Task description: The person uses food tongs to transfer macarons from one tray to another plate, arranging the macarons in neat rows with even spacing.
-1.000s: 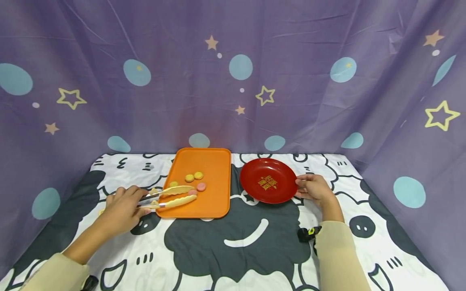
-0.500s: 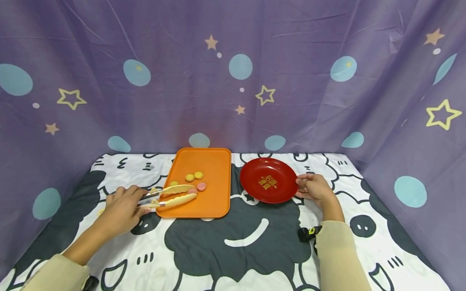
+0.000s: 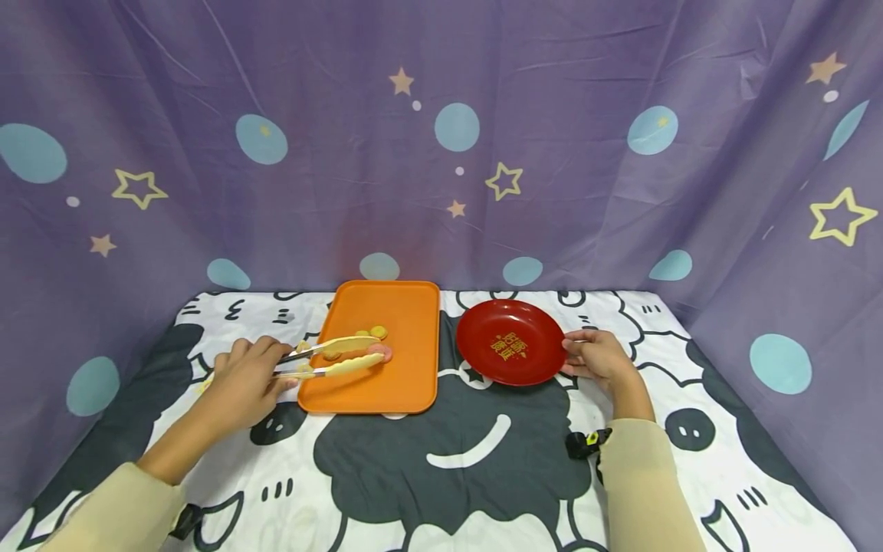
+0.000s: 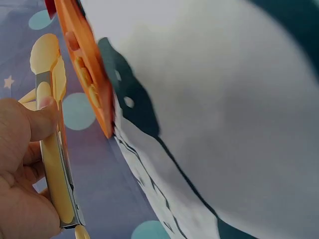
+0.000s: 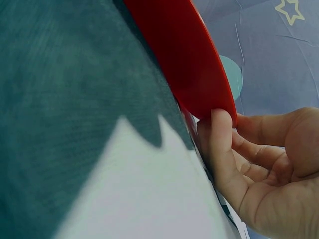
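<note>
My left hand [image 3: 244, 387] grips a pair of metal tongs [image 4: 56, 164] with pale yellow heads and a yellow handle grip. In the head view the heads reach over an orange tray [image 3: 407, 383]. A pink macaron [image 3: 381, 352] shows right by the tong tips, partly covered by them. Yellow macarons [image 3: 379, 332] lie on the tray behind and between the tong arms, some partly hidden. To the right, my right hand [image 3: 596, 359] pinches the rim of a red plate [image 5: 192, 64] with gold lettering, thumb and fingers at its edge.
A white and dark grey cartoon-print cloth [image 3: 469, 491] covers the table. Behind it and at both sides hangs a purple curtain [image 3: 552, 192] with stars and blue spots. The plate stands close to the tray's right edge.
My left hand and the tongs have moved a little right and away from me, so the heads now overlap more of the macarons. My right hand keeps the plate in the same place.
</note>
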Motion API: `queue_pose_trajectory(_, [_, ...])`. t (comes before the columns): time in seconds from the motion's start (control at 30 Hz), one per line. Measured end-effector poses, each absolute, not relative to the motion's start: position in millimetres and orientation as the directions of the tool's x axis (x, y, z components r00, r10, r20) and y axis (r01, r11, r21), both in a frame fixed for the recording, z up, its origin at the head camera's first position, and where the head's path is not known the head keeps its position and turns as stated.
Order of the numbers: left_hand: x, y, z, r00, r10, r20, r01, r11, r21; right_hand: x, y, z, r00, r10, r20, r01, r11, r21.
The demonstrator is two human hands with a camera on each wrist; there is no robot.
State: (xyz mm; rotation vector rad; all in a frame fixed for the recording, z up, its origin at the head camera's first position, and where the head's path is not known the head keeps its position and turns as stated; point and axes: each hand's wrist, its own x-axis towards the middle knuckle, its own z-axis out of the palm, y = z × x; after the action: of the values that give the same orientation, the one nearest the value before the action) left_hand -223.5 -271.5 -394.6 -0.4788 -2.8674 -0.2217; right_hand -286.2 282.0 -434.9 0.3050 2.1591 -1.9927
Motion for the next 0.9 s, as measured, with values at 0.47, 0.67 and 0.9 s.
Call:
queue_pose_trajectory(0.47, [-241.8,-236.5,-377.7,-0.899,0.345,0.27,0.387,0.915,0.117,-285.5,283.2,-435.0,-0.96,0.021,-0.278,0.279,0.067,-0.958])
queue_pose_trajectory(0.67, [-250.1,-220.6,-373.3,-0.887,0.352,0.298,0.4,0.909,0.119,-288.0,282.9,-436.8,-0.963,0.016,-0.27,0.27,0.072,-0.96])
queue_pose_trajectory(0.9, [-262.1,-197.7,-369.3,-0.867,0.387,0.314,0.441,0.89,0.12,-288.3,283.0,-436.2,-0.962,0.02,-0.271,0.272,0.077,-0.959])
